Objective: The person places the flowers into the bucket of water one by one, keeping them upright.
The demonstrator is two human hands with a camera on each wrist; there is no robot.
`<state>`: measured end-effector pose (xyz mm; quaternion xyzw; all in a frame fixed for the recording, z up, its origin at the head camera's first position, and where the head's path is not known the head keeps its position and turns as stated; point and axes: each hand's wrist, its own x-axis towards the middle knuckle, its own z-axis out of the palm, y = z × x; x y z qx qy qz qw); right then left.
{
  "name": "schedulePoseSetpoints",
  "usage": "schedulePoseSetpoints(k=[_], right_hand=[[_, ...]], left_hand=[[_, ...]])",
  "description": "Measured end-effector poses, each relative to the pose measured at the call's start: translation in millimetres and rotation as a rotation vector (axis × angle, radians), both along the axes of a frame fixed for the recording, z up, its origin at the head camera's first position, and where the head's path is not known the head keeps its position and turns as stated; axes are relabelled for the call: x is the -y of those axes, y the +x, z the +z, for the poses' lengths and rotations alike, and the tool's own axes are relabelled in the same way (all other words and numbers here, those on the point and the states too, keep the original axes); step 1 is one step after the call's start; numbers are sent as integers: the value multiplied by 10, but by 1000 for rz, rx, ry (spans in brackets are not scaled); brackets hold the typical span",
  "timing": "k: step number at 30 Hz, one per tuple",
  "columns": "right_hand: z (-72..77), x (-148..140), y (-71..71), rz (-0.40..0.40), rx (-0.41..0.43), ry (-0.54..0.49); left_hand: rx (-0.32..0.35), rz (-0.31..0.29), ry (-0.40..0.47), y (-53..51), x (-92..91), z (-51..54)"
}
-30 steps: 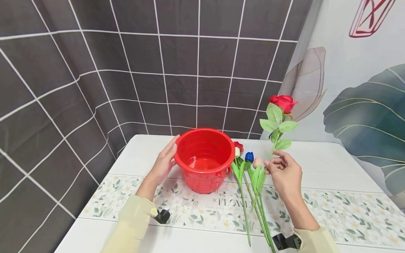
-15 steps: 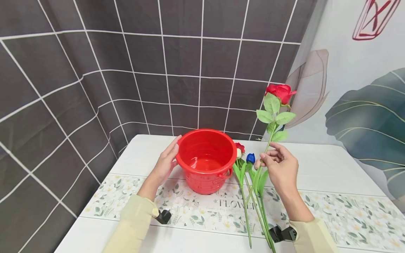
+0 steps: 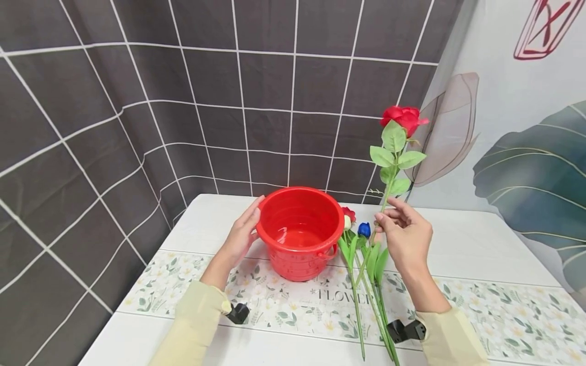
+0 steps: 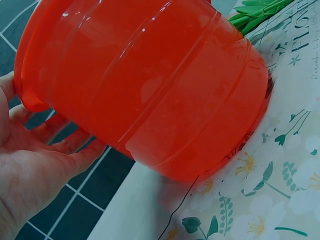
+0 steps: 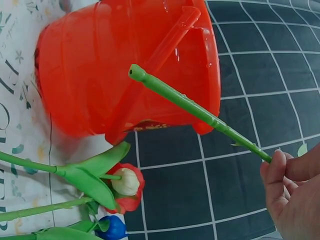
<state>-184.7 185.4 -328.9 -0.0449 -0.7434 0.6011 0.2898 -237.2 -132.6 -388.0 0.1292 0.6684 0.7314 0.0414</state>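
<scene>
A red plastic bucket [image 3: 297,264] stands upright on the table. My left hand [image 3: 240,234] rests against its left side near the rim, the fingers laid along the outer wall in the left wrist view. Between thumb and fingers, my right hand [image 3: 406,239] pinches the green stem of a red artificial rose [image 3: 404,120]. The bloom points up, above the table; the bare stem end [image 5: 190,107] slants down in front of the bucket's side in the right wrist view. Below that hand lie a blue flower [image 3: 363,230], a white flower [image 5: 125,182] and a red flower [image 5: 131,202].
The white table [image 3: 462,234] carries a floral printed band [image 3: 494,305] with lettering. The lying flowers' green stems [image 3: 380,325] run to the front edge. A bucket handle [image 5: 165,50] hangs on its right side. Behind stands a dark grid-patterned curtain [image 3: 265,81].
My right hand has raised the rose and shifted it slightly left, so its stem clears more of the lying flowers. My left hand stays at the bucket, which stands in place.
</scene>
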Motion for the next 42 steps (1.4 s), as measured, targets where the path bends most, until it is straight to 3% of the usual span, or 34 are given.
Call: schedulePoseSetpoints(k=[11,26,42], right_hand=[[73,48,-97,22,-9,18],[248,191,-276,106,-174,-143],[423,309,-365,195,-236,-263]], left_hand=[[0,8,-21,15,-15,6],[1,4,-7,2,-16,-4],[-5,9,-6,13,-7,9]])
